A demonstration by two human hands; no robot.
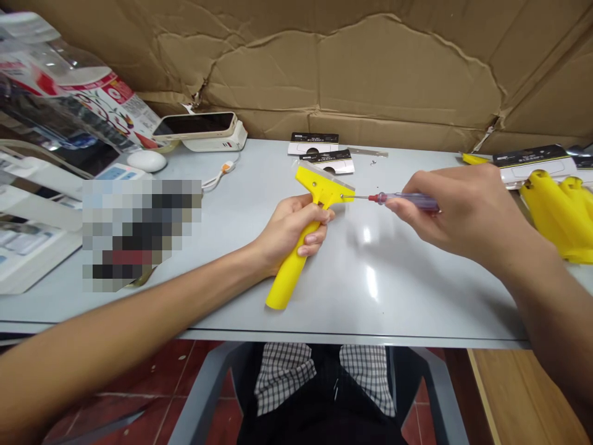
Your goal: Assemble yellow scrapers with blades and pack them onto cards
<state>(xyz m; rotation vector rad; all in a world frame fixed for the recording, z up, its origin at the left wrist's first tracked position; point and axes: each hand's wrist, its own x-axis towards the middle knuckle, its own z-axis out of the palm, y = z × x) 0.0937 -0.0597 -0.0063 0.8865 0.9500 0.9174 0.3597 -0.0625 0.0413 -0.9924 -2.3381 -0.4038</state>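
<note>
My left hand (301, 228) is wrapped round the handle of a yellow scraper (287, 275) in the middle of the table, its wide head pointing away from me. A clear strip lines the far edge of that head, and two screws show on its face. In my right hand (456, 213) is a screwdriver (410, 201) with a translucent purple handle and a red collar. Its thin shaft lies nearly level, the tip meeting the right-hand screw (341, 196) on the scraper head. The palm side of my right hand is hidden.
Two black-and-white blade packets (327, 162) lie behind the scraper, beside a thin metal blade (368, 152) and tiny screws (373, 162). Yellow scraper parts (556, 213) are piled at right. A phone (197, 125), a white mouse (147, 161) and large bottles (99, 93) stand left. Cardboard (352, 74) walls the back.
</note>
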